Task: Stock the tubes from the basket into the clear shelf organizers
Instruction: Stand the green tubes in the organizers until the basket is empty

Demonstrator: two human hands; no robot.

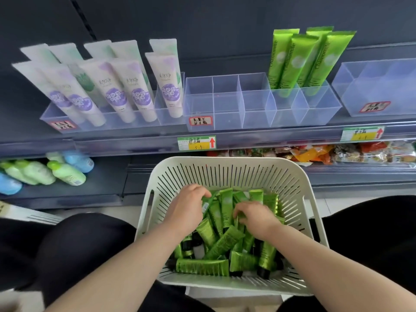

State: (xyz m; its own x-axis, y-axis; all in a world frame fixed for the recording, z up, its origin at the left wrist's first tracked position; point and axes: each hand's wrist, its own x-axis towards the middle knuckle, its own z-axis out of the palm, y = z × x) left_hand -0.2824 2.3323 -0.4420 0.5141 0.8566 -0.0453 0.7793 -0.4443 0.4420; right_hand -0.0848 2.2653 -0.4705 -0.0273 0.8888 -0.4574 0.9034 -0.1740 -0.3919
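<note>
1. state: both hands are down in the white basket (225,162), which sits between the person's knees below the shelf (135,140).
2. left hand (188,207): fingers curled round the top tube (208,200) at the far side of the pile, so it's holding that one.
3. right hand (255,218): fingers bent down into the green tubes (225,240). can't tell if it has actually closed on one or is just raking through.
4. the stock is a loose heap, with tubes crossing each other and caps pointing every way. most of it is still in the basket, so my read is the task is early.
5. targets: the middle organizer (227,104) has all its cells bare. the right organizer (315,104) holds the standing chamomile tubes (301,59) in its back cells, front cells bare.
6. doing the pick well: take tubes lying on top, not ones pinned under others. grip mid-body and lift straight out so the neighbours don't drag along.
7. sort orientation in hand before going up. the shelved ones stand cap down, crimp up, print forward, so match that.
8. risk: the foil-look tubes probably slide, so a fistful may spill. i'd keep it to a few per hand.
</note>
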